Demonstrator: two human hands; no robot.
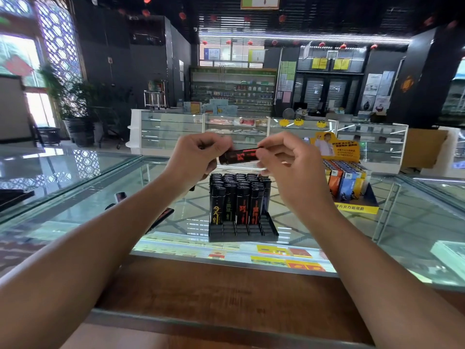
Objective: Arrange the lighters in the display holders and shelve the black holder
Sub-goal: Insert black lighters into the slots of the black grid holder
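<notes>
A black lighter with red print [237, 156] is held sideways above the counter. My left hand [198, 154] grips one end and my right hand [281, 152] pinches the other. Below them stands the black holder [270, 229] on the glass counter, with several black lighters [239, 195] upright in its back rows and open slots at the front. To its right is a yellow and blue display holder [357, 207] with coloured lighters [344, 178]. Loose black lighters [162, 216] lie on the glass to the left, partly hidden by my left forearm.
The glass counter [75, 187] stretches left and right, with a wooden edge [226, 285] nearest me. Coloured packs [284, 258] show under the glass. More glass cabinets [251, 129] and shelves stand across the shop floor.
</notes>
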